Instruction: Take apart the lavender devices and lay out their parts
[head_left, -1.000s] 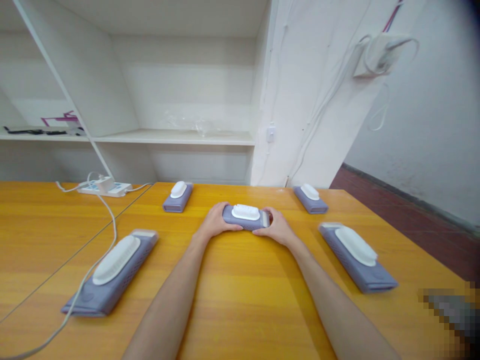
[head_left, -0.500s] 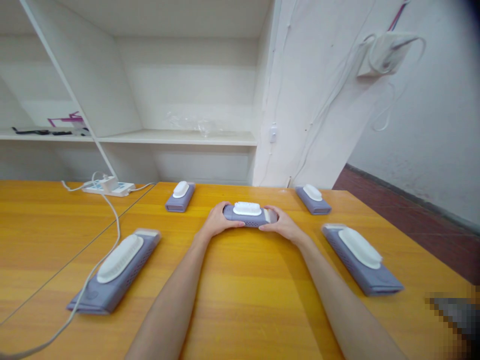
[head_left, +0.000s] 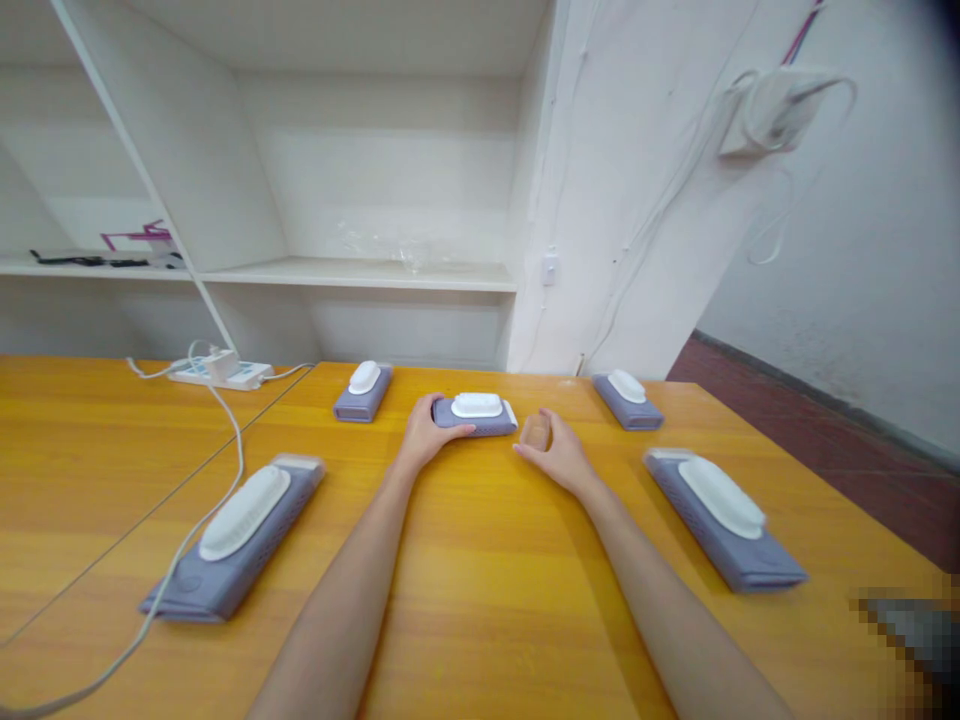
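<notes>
In the middle of the table, a lavender-grey flat case [head_left: 491, 426] has a white oval brush-like piece [head_left: 478, 404] on top and a pale right end. My left hand [head_left: 426, 438] is closed around its left end, thumb along the front edge. A short gap separates the case from my right hand [head_left: 561, 455]. Between that hand's thumb and fingers is a small translucent cap-like piece [head_left: 535, 432], whose exact kind I cannot make out.
Similar cases lie at the near left [head_left: 202, 590], far left [head_left: 361, 408], far right [head_left: 630, 412] and near right [head_left: 750, 570]. A white cable [head_left: 241, 455] crosses the near-left case from a power strip [head_left: 244, 375]. White shelving [head_left: 360, 272] stands behind the table.
My right hand has come away from the case's right end with the translucent piece in its fingers. The case, in my left hand, has shifted slightly left and away from me.
</notes>
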